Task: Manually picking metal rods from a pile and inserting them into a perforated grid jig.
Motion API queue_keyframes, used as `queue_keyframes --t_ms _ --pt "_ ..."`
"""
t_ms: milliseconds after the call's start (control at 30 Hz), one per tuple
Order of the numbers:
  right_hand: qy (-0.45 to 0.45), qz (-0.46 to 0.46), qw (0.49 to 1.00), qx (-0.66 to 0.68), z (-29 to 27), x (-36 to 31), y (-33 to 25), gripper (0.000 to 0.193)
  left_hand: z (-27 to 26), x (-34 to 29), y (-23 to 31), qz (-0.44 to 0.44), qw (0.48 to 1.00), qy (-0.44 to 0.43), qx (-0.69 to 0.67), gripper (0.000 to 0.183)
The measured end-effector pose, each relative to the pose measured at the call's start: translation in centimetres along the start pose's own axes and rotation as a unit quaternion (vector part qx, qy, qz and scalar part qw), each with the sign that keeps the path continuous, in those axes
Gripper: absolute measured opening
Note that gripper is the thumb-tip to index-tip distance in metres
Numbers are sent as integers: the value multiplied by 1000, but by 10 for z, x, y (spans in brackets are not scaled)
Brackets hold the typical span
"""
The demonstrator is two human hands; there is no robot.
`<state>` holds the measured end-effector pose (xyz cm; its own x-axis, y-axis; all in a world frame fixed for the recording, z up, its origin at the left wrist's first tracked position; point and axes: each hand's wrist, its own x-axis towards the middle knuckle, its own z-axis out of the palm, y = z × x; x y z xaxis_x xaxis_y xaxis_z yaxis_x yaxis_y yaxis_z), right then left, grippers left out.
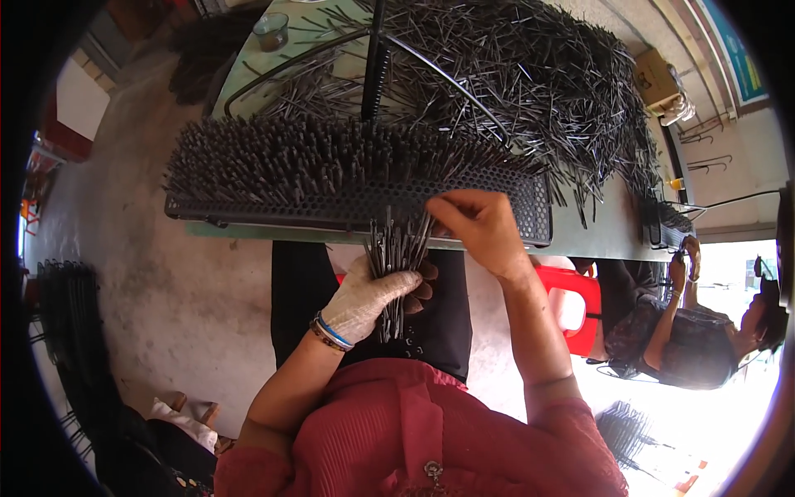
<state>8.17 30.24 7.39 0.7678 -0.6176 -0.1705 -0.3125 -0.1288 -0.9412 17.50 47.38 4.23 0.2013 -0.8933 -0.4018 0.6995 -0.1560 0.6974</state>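
My left hand (pixel 364 300), in a pale glove with dark fingertips, is closed around a bundle of thin dark rods (pixel 396 248) held roughly upright in front of my lap. My bare right hand (pixel 480 224) pinches at the upper right end of that bundle, its thumb and forefinger together; whether a single rod is between them is hard to make out. Just beyond both hands lies a long black perforated rack (pixel 489 203). Many dark rods (pixel 306 157) stand packed in its holes, while holes along its near edge and right end show bare.
A large heap of loose dark rods (pixel 530 74) covers the green table (pixel 613 211) behind the rack. A black metal frame (pixel 374 74) rises there, and a glass cup (pixel 271 31) stands far left. Another person (pixel 696 340) works at the right, near a red stool (pixel 584 311).
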Motion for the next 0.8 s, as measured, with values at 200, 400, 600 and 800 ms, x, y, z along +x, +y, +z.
queue_keyframes --t_ms 200,400,600,800 --pt "135 -105 985 -26 -5 14 -15 23 -9 3 -8 -9 998 19 -64 31" --pt "225 -165 960 -7 -3 38 1 20 -7 3 -4 -17 997 23 -75 30" --pt "260 -246 924 -137 4 32 -3 16 -7 2 -4 -8 997 35 -75 27" --pt "253 -298 903 -179 3 31 -7 12 -6 1 -3 -18 996 44 -72 29"
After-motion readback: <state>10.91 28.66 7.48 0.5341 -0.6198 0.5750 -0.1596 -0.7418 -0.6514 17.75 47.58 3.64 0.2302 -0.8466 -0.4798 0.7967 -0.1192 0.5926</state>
